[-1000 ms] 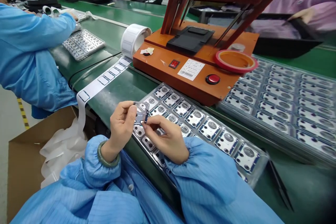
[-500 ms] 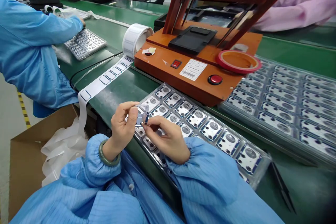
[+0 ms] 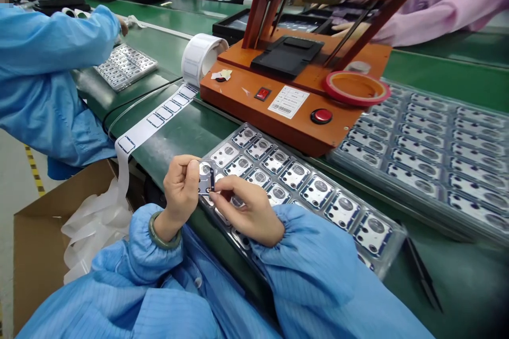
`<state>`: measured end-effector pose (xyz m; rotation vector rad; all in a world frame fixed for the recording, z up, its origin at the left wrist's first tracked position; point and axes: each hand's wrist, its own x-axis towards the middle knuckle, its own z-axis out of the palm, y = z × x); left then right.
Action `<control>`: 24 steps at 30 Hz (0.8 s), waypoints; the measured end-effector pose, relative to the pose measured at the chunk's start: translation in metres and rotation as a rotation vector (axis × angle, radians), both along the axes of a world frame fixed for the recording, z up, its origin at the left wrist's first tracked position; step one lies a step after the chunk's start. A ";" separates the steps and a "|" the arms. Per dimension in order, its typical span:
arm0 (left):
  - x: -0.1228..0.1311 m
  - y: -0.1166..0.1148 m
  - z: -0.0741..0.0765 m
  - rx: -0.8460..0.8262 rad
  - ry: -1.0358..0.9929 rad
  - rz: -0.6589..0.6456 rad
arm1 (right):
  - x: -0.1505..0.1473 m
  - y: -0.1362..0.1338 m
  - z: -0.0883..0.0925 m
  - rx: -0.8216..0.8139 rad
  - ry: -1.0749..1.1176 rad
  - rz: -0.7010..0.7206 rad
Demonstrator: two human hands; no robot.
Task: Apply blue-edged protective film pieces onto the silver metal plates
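My left hand (image 3: 181,190) is closed on a small square metal part (image 3: 205,177) with a round hole, held upright over the near left corner of a clear tray (image 3: 392,228). My right hand (image 3: 248,212) pinches the part's lower right edge with thumb and forefinger. The tray lies on the green belt (image 3: 186,132) and holds rows of the same silver and blue parts (image 3: 318,190). Both my sleeves are blue.
An orange press fixture (image 3: 254,103) with a red button (image 3: 321,115) and a red tape ring (image 3: 356,87) stands behind the tray. A label roll (image 3: 199,55) trails a strip (image 3: 151,119) off the belt. More trays (image 3: 437,137) lie right, black tweezers (image 3: 423,275) near. Co-workers sit left (image 3: 43,74) and opposite (image 3: 429,5).
The part has turned a little in my fingers and sits slightly lower and to the left. The co-worker opposite has reached a hand in behind the fixture.
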<state>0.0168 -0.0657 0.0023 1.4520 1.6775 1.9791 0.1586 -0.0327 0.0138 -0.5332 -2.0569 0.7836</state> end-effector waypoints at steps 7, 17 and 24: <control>0.004 0.006 -0.005 -0.041 -0.063 0.046 | 0.004 0.000 -0.002 0.116 -0.096 -0.093; 0.012 0.003 0.002 -0.122 -0.133 -0.002 | 0.017 0.012 0.004 0.463 -0.238 -0.111; 0.011 -0.002 0.003 -0.116 -0.228 0.024 | 0.017 0.005 0.001 -0.041 0.130 -0.318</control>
